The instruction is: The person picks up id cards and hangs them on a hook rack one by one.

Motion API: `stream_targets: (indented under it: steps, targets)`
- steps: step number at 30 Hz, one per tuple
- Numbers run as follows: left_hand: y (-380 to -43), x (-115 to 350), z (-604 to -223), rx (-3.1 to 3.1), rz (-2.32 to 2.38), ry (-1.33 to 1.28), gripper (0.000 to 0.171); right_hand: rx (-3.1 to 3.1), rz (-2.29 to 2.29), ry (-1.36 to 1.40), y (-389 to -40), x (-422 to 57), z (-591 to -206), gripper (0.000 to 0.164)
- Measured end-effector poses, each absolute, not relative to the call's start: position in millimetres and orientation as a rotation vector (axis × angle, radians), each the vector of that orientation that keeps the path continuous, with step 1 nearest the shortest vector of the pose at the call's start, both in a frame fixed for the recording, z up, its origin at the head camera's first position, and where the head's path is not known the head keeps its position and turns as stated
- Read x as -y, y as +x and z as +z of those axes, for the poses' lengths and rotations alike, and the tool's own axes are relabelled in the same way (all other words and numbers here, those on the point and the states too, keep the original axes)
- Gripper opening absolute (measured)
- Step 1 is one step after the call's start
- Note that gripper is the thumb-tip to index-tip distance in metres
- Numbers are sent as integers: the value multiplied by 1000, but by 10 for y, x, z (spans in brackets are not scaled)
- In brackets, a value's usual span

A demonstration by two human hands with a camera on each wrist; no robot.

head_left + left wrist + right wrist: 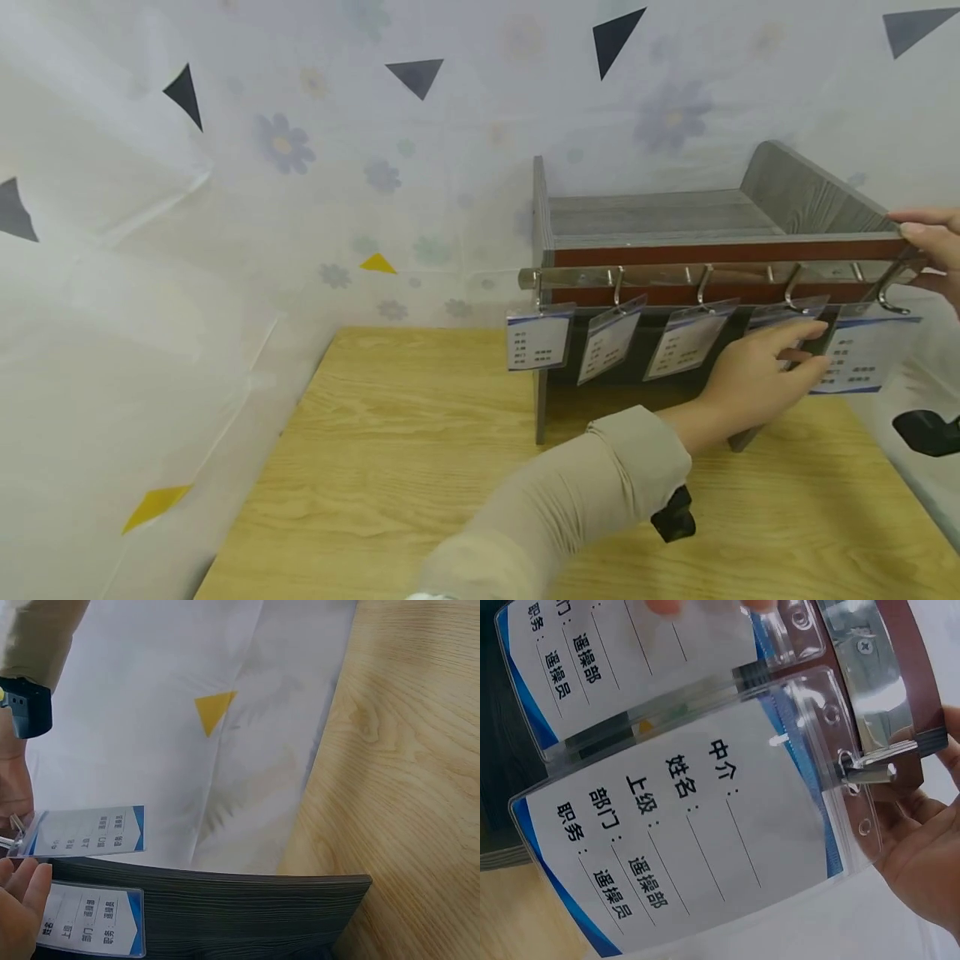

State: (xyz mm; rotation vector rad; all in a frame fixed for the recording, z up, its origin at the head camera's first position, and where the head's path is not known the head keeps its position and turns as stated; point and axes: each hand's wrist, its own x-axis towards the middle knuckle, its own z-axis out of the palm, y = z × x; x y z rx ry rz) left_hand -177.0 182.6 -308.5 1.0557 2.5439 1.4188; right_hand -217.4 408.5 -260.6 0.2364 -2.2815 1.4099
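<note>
A grey wooden shelf (675,212) with a red-brown front rail stands at the back of the table. Several badge cards hang from a metal hook bar (652,275) under the rail. My left hand (813,350) reaches across and pinches the fourth card (787,311) between fingers and thumb. The fifth card (866,350) hangs just to its right, its clip on the last hook (866,769). My right hand (933,254) grips the right end of the rail, fingers on top and thumb underneath. In the right wrist view the fifth card (690,825) fills the frame, overlapping the fourth card (630,660).
The shelf sits on a light wooden table (390,467), with a white flowered sheet (225,250) behind and to the left. The first three cards (611,342) hang untouched on the left hooks. The shelf's dark side panel (247,907) meets the table edge.
</note>
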Motion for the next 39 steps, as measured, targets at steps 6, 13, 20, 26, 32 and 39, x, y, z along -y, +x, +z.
stream_targets:
  steps: [6,13,20,26,32,39]
  targets:
    - [-1716,-1574,-3141,-2443,1483,1074,42,2191,1382,180,-2288,-4135,-2699,30]
    - [-1682,-1234,-3155,-2415,1436,1161,47,2114,1254,6,-2158,-3891,-2706,32]
    - [-1671,-816,-3185,-2489,1349,1227,46,2086,1095,-224,-1781,-3408,-2557,33]
    - [-1670,-417,-3275,-2614,1298,1200,45,2086,972,-194,-1553,-3238,-2627,38]
    - [-1666,-48,-3333,-2778,1158,1228,48,2303,874,-2,-1389,-3111,-2712,47]
    - [-1650,353,-3410,-2896,1060,1166,52,2464,595,199,-1270,-2999,-2880,66]
